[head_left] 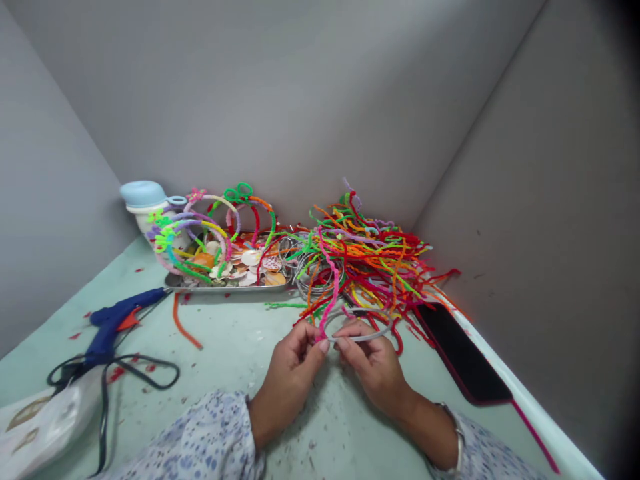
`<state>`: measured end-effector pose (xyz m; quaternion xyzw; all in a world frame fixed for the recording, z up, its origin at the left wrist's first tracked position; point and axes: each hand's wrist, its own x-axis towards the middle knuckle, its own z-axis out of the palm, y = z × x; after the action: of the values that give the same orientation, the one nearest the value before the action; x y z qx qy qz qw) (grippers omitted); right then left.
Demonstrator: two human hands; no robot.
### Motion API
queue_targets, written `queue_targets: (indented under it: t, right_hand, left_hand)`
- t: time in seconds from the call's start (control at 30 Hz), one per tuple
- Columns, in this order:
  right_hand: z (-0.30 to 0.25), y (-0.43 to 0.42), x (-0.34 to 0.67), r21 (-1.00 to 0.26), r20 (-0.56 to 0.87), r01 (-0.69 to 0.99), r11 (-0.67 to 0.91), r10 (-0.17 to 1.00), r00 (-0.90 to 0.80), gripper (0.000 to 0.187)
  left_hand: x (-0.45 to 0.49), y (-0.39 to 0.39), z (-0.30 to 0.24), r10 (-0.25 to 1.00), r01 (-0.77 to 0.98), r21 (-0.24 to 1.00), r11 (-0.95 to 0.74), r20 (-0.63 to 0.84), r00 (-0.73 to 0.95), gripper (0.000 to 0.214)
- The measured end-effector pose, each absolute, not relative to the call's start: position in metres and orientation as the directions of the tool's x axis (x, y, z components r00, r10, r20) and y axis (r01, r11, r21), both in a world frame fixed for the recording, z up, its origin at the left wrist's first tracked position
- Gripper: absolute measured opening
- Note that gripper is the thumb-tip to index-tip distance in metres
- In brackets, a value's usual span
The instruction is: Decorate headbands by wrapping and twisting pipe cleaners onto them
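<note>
At my far left, a clear bag (55, 420) lies near the table's edge, and the blue glue gun (105, 327) rests just beyond it, cord looped loosely, in neither of my hands. Behind stands the bottle (150, 200) with its pale blue lid. Next comes the metal tray (230, 289), with flat, pale pieces (250, 259) lying in it and several hoops (220, 231) upright there — these look done to me, covered in coloured fuzz, some topped with flower or loop shapes. One orange stem (183, 327) lies on the table before the tray.

In the middle, my left hand (293, 373) pinches the pink stem (335, 275) low down, where it meets the grey band (370, 337); most of its length rises free. My right hand (375, 370) grips the band itself between thumb and fingers, close beside the left. The band sits between my hands, in front of the stem pile (385, 250). I judge this one barely begun: pink shows only near one end, and the rest I can see is bare — that covering is left.

Right of the pile lies my phone (463, 353), screen dark.
</note>
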<state>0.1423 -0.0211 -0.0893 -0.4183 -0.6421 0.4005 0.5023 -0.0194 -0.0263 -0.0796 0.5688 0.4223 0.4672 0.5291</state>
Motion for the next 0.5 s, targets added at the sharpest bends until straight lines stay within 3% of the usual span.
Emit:
queue_targets:
  t: [0.5]
  right_hand:
    - [-0.0864,-0.0223,0.1429,-0.875,0.400,0.202,0.440,0.892,-0.211,0.010]
  left_hand:
    - [-0.0192,-0.0272,-0.0796,0.979,-0.121,0.992,0.036,-0.011,0.204,0.021]
